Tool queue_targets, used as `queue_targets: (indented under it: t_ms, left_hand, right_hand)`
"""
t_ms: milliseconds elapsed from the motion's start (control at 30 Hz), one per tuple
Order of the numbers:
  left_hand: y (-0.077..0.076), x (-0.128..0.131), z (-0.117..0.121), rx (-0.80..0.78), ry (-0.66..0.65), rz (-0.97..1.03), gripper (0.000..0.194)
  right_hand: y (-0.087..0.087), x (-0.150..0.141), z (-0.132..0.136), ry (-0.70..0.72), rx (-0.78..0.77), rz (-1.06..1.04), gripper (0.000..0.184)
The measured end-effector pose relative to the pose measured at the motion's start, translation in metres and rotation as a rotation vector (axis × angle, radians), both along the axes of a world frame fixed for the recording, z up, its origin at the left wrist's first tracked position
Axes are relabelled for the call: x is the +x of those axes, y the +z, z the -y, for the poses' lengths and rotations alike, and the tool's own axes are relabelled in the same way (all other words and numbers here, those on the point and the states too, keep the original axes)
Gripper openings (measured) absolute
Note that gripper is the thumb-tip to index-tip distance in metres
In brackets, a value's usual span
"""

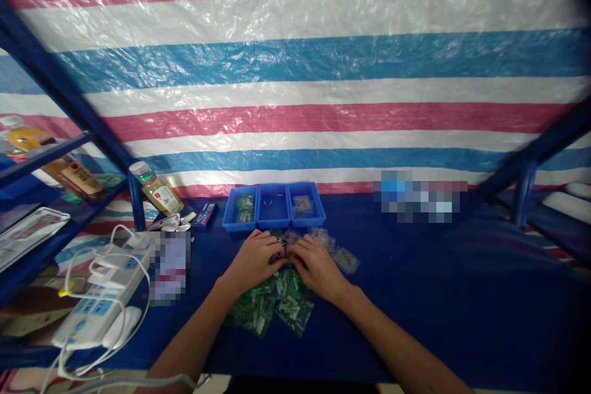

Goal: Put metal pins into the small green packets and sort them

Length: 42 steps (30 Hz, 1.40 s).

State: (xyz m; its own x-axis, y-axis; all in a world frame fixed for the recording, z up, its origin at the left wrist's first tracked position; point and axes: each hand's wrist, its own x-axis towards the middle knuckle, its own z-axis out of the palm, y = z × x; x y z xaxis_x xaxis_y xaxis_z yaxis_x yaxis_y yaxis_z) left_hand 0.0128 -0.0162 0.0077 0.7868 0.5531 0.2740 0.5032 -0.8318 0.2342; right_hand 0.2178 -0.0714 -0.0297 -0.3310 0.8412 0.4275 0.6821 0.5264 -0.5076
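Note:
My left hand (259, 258) and my right hand (316, 263) meet over the blue tabletop, fingers pinched together around something small and dark, too hidden to name. Beneath them lies a heap of small green-tinted plastic bags (258, 308) with thin pieces inside. Clear little bags (345, 260) with brownish contents lie just right of my right hand. Behind my fingers stand three joined blue bins: the left bin (226, 221) holds green bags, the middle bin (273, 214) a few small thin pieces, the right bin (318, 212) clear bags.
A white power strip (87, 314) with tangled cables and plugs lies at the left. A bottle of pale yellow liquid (159, 192) and a small dark blue box (204, 215) stand behind it. Blue metal posts (135, 200) frame the table, with a striped sheet (295, 92) behind.

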Motion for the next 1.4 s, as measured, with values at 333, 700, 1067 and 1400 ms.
queue_targets:
  t_ms: [333, 700, 1067, 1400]
  left_hand:
    - [-0.0040, -0.0096, -0.0008, 0.034, 0.149, -0.006, 0.010]
    - [-0.0037, -0.0095, -0.0010, -0.005, 0.090, -0.015, 0.003]
    - [-0.0018, -0.0088, -0.0007, -0.014, 0.046, -0.028, 0.007]
    - [-0.0018, -0.0091, -0.0010, -0.017, 0.042, 0.069, 0.011]
  right_hand:
    - [0.0007, -0.0010, -0.0004, -0.011, -0.046, 0.012, 0.018]
    - [0.0020, 0.0001, 0.0001, 0.009, -0.033, 0.009, 0.020]
    - [0.0014, -0.0003, -0.0005, 0.004, -0.026, 0.025, 0.017]
    - [0.0075, -0.0013, 0.0026, -0.001, -0.019, -0.002, 0.015]
